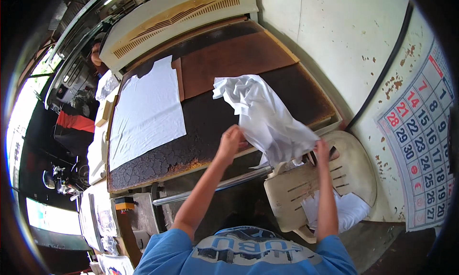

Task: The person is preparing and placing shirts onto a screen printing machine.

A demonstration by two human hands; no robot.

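A bunched white cloth (270, 115) is stretched between the two hands, its far end heaped over the dark desk (201, 127) and its near end hanging past the front edge toward a beige plastic chair (356, 162). The left grip (231, 142) pinches the cloth's left edge; the right grip (323, 151) pinches its near right corner, above the chair. More white fabric (346, 210) lies crumpled on the chair. On the desk, well to the left of the held cloth, a white garment piece (148, 110) lies flat, its upper right edge beside a brown sheet (234, 64). The plainest writing is on the wall calendar (418, 141) at right: rows of large numerals, mostly dark blue, some red, with small red symbols among them. Big pale block lettering and a dark building-like print cross the front of the blue shirt (253, 256) worn by the person.
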